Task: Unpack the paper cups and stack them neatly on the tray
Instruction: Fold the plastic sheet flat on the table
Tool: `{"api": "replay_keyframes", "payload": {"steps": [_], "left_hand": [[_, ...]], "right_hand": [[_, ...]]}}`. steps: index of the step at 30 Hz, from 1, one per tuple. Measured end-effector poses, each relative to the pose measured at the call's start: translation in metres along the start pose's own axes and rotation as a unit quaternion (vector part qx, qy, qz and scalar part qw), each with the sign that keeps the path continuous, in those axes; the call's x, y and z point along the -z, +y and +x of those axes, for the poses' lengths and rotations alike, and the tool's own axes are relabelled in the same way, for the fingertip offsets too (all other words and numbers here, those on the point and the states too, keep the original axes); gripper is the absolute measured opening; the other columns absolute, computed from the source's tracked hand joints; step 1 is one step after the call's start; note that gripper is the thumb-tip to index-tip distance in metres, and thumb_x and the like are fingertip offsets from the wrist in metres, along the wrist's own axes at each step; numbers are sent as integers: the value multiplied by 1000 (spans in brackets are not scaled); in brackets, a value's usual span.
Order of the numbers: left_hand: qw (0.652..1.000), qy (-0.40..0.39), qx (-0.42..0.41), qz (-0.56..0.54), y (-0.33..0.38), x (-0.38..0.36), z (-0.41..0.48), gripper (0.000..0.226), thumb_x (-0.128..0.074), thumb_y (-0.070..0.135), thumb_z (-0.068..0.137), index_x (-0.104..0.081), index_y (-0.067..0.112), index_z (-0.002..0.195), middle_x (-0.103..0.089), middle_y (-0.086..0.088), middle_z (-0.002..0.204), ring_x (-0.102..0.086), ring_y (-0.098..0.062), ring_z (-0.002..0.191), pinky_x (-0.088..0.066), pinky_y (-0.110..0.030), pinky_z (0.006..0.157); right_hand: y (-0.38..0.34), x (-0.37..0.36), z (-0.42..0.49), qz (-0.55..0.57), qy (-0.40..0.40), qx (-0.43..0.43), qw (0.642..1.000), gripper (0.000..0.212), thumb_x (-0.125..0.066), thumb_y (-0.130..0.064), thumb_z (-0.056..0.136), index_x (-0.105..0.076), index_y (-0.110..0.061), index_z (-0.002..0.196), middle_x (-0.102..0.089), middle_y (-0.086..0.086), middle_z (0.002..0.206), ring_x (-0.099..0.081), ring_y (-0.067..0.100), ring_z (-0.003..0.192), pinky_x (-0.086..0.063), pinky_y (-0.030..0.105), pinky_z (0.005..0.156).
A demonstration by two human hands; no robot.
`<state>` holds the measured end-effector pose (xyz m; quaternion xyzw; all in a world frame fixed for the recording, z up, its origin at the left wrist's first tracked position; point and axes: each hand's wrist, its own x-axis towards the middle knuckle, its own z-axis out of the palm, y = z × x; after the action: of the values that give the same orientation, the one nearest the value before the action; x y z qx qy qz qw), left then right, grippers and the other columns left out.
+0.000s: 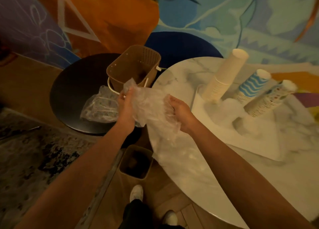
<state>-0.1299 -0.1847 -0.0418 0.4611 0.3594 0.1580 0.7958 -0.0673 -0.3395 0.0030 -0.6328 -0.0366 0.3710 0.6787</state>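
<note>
Right side: marble table [189, 173]; left side: dark stool [69, 94]. Both my hands clenched on crumpled plastic wrapper [151, 106], looks empty. Left hand [125, 101] grips left end, right hand [179, 111] bunches right end; long axis runs left-right between them. Cup stacks [252, 86] lean on tray [259, 142], right of my right hand. Bin [136, 161] on floor, near side of hands: likely drop spot, left hand closer.

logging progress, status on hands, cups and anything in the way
Left hand, right hand both grip the clear wrapper. Three cup stacks standing on the tray. Nothing blocking; second wrapper and basket sit on the stool.
</note>
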Motion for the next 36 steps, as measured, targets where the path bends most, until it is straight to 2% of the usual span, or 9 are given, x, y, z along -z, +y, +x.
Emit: {"api": "replay_keyframes", "payload": {"steps": [3, 8, 14, 19, 23, 25, 27, 31, 36], "left_hand": [[998, 0, -35, 59, -4, -29, -13, 50, -56, 34, 92, -38, 25, 138, -55, -4, 126, -58, -21, 108, -52, -40, 89], [960, -60, -173, 210, -6, -59, -39, 17, -50, 25, 97, -42, 20, 111, -53, 8, 98, -54, -15, 98, -46, -15, 70], [859, -198, -315, 351, -10, -89, -61, 38, -66, 15, 87, -45, 21, 118, -50, 6, 120, -48, -9, 114, -42, -19, 94], [808, -226, -382, 388, -3, -104, -74, 75, -78, 24, 75, -32, 29, 134, -41, 10, 125, -45, -13, 117, -41, -28, 98], [877, -212, -288, 322, 11, -100, -65, 90, -69, 53, 74, -18, 29, 144, -32, 4, 143, -45, -12, 121, -42, -26, 97], [912, -192, -188, 309, 20, -102, -61, 75, -60, 53, 84, -25, 25, 144, -37, -1, 143, -44, -14, 124, -41, -28, 98], [909, -215, -108, 341, 25, -104, -61, 45, -51, 46, 92, -47, 23, 131, -52, 1, 127, -49, -11, 112, -42, -21, 89], [915, -236, -140, 294, 23, -101, -59, 17, -48, 30, 97, -59, 23, 87, -59, 2, 88, -54, -10, 84, -44, -23, 77], [936, -65, -219, 266, 39, -98, -50, 21, -44, 32, 99, -58, 16, 96, -56, 7, 81, -50, -1, 71, -41, -11, 59]], "right_hand": [[2, 27, -19, 6, 37, -22, 999, 17, -40, -28, 101, -54, -25, 93, -58, -12, 66, -56, -1, 47, -45, 16, 47], [-5, 71, -40, -171, 133, 5, 976, 29, -44, -27, 97, -57, -20, 72, -55, -2, 71, -48, 12, 67, -38, 27, 67], [-38, 69, -48, -271, 102, 33, 957, 57, -43, -64, 86, -71, -15, 94, -71, 0, 88, -62, 15, 83, -41, 25, 72], [-48, 59, -45, -216, 119, 105, 964, 20, -56, -28, 92, -66, -12, 86, -65, 4, 84, -61, 18, 86, -47, 29, 75], [-56, 67, -45, -105, 93, 153, 978, 24, -44, -9, 97, -66, -17, 98, -67, 0, 93, -62, 15, 92, -49, 28, 85], [-58, 68, -47, -80, 75, 158, 981, 28, -40, -9, 99, -65, -20, 98, -66, -3, 91, -62, 11, 87, -49, 24, 79], [-60, 67, -49, -61, 70, 153, 984, 29, -39, -11, 100, -65, -24, 98, -65, -8, 92, -61, 7, 87, -48, 21, 76], [-57, 69, -46, -69, 100, 179, 976, 27, -40, -16, 101, -65, -19, 109, -64, -7, 95, -60, 5, 89, -48, 21, 85], [-56, 84, -47, -75, 263, 221, 936, 21, -44, -25, 99, -65, -20, 98, -54, 3, 77, -47, 6, 66, -43, 13, 60]]}}
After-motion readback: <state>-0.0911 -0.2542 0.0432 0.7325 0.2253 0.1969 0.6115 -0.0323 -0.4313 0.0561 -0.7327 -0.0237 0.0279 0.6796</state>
